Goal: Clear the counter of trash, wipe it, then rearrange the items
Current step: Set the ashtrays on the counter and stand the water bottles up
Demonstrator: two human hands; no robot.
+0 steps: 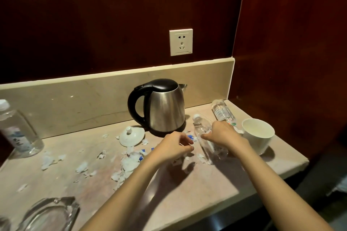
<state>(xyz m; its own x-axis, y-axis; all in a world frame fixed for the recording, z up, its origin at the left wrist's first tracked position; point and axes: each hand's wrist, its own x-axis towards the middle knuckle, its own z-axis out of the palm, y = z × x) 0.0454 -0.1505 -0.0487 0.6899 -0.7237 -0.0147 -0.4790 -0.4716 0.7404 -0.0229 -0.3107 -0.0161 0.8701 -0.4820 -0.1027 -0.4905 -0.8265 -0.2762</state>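
bottle labels printed but illegible, no readable text

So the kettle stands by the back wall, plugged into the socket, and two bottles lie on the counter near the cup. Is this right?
One thing is wrong: the head view shows the socket empty, with no cord from the kettle. The rest stands.

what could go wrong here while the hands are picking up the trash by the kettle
The right hand reaches over the lying bottle; being round and on its side, it might roll toward the counter edge. The white cup stands close to that wrist and near the edge, so a sweep could knock it off. The left hand works amid paper scraps, which may scatter if brushed.
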